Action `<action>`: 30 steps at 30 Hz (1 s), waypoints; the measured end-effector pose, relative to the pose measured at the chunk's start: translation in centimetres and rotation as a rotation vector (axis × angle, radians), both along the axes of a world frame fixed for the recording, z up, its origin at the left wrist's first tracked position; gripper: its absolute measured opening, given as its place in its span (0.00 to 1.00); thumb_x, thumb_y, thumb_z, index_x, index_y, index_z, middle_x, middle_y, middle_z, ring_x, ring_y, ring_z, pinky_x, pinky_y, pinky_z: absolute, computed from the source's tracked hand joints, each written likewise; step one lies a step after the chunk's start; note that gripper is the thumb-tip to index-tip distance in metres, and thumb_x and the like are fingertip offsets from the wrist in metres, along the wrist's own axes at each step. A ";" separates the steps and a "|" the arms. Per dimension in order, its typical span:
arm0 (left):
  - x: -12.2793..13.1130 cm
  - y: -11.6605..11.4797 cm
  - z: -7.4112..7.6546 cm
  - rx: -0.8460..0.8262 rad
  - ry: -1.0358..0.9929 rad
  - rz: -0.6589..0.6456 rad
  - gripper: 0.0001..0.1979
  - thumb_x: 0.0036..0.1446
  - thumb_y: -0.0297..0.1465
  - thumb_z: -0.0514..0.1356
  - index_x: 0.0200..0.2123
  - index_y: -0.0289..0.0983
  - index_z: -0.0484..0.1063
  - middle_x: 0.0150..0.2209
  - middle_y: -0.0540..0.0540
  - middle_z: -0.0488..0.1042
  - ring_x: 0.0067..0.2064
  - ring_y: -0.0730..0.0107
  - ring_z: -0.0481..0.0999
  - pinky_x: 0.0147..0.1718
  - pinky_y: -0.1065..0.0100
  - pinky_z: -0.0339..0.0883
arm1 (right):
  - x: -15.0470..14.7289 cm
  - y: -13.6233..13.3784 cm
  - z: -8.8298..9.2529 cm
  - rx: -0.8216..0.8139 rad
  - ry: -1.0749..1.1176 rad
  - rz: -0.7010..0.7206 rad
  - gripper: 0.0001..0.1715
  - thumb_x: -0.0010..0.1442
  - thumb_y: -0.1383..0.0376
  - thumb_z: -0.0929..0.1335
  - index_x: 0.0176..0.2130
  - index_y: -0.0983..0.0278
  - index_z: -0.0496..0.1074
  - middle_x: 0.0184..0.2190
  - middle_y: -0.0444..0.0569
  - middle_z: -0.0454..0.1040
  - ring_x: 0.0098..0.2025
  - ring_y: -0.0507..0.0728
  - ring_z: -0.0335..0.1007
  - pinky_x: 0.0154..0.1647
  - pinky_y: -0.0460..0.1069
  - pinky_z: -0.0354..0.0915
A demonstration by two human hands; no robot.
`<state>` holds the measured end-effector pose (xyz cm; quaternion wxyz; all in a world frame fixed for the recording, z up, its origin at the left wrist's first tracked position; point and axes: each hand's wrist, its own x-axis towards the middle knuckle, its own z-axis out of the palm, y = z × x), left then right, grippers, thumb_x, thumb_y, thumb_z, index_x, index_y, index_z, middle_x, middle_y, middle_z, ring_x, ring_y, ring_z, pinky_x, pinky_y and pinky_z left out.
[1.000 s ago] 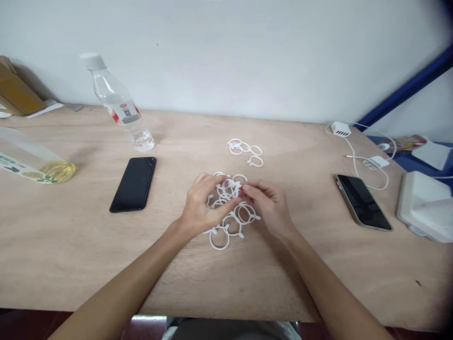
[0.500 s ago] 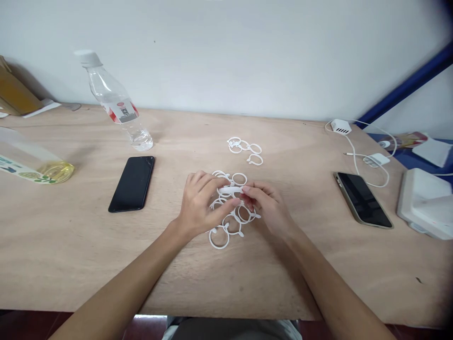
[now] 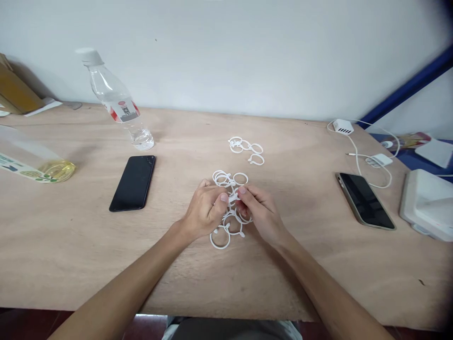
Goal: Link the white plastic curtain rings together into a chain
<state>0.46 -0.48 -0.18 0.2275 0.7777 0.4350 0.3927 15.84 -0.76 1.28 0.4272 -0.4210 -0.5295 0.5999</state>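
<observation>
Several white plastic rings with small tabs, like curtain rings, lie in a loose pile on the wooden table. Over this pile, my left hand is closed, thumb against the curled fingers, gripping one end of a white ring. The thumb and fingers of my right hand pinch the other end of that ring. Most of the held ring is hidden by my fingers. Farther back, a smaller group of similar white rings rests apart from the pile.
To the left are a black phone, a clear water bottle and a bottle with yellow liquid. On the right lie another phone, a white charger with cables, and a white plastic box. A wall stands behind.
My left hand has gone from spread fingers to a closed grip on the white ring. Both hands now hold it slightly lower in view, and the ring is more covered.
</observation>
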 end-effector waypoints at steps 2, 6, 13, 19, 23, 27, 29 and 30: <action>0.0 0.0 0.0 -0.012 -0.026 0.005 0.31 0.65 0.51 0.31 0.19 0.38 0.53 0.18 0.51 0.60 0.23 0.71 0.60 0.32 0.63 0.56 | -0.2 -0.1 -0.5 0.001 0.047 -0.024 0.24 0.59 0.48 0.66 0.24 0.63 0.62 0.20 0.39 0.57 0.22 0.48 0.50 0.23 0.46 0.49; 0.1 -0.2 0.2 -0.054 -0.079 -0.012 0.32 0.65 0.51 0.31 0.18 0.38 0.55 0.18 0.50 0.63 0.23 0.70 0.60 0.32 0.63 0.58 | -0.4 -0.3 -1.0 0.028 0.100 -0.050 0.23 0.60 0.50 0.67 0.24 0.63 0.63 0.20 0.39 0.56 0.23 0.49 0.51 0.24 0.46 0.50; -0.4 0.3 -0.1 0.030 -0.014 0.025 0.30 0.66 0.48 0.34 0.18 0.38 0.55 0.18 0.51 0.60 0.23 0.71 0.60 0.32 0.64 0.58 | 1.0 1.2 -0.4 0.143 -0.220 -0.117 0.23 0.61 0.50 0.64 0.24 0.63 0.67 0.21 0.42 0.63 0.24 0.51 0.58 0.26 0.47 0.55; -0.9 0.8 -0.3 0.108 0.179 0.085 0.22 0.66 0.35 0.43 0.20 0.37 0.62 0.20 0.50 0.65 0.27 0.69 0.64 0.34 0.63 0.56 | 4.7 6.6 -2.4 0.457 -0.935 -0.296 0.21 0.60 0.62 0.63 0.50 0.66 0.72 0.38 0.53 0.75 0.37 0.59 0.68 0.45 0.54 0.62; -0.9 0.7 -0.2 0.123 0.287 0.107 0.17 0.65 0.33 0.47 0.29 0.36 0.72 0.29 0.46 0.73 0.36 0.63 0.67 0.38 0.60 0.58 | 5.1 8.3 -3.4 0.421 -1.159 -0.259 0.20 0.61 0.62 0.62 0.50 0.66 0.72 0.44 0.58 0.74 0.44 0.62 0.69 0.47 0.55 0.62; -0.8 0.7 -0.4 0.112 0.321 0.139 0.13 0.63 0.34 0.52 0.36 0.36 0.75 0.36 0.43 0.73 0.41 0.60 0.65 0.43 0.58 0.61 | 4.8 8.4 -3.3 0.365 -1.170 -0.253 0.15 0.62 0.60 0.62 0.42 0.64 0.73 0.41 0.55 0.74 0.43 0.61 0.69 0.44 0.54 0.62; -0.8 0.7 -0.6 0.117 0.313 0.137 0.12 0.62 0.34 0.54 0.38 0.36 0.75 0.38 0.42 0.73 0.43 0.59 0.65 0.44 0.57 0.62 | 4.8 8.3 -3.2 0.365 -1.184 -0.226 0.13 0.62 0.60 0.62 0.40 0.64 0.72 0.41 0.55 0.74 0.42 0.61 0.68 0.43 0.54 0.61; -0.8 0.7 -0.7 0.119 0.305 0.134 0.11 0.62 0.34 0.55 0.38 0.36 0.76 0.39 0.42 0.73 0.43 0.59 0.65 0.44 0.57 0.62 | 4.9 8.3 -3.1 0.377 -1.186 -0.211 0.13 0.62 0.61 0.62 0.38 0.64 0.72 0.40 0.55 0.74 0.43 0.61 0.68 0.43 0.54 0.61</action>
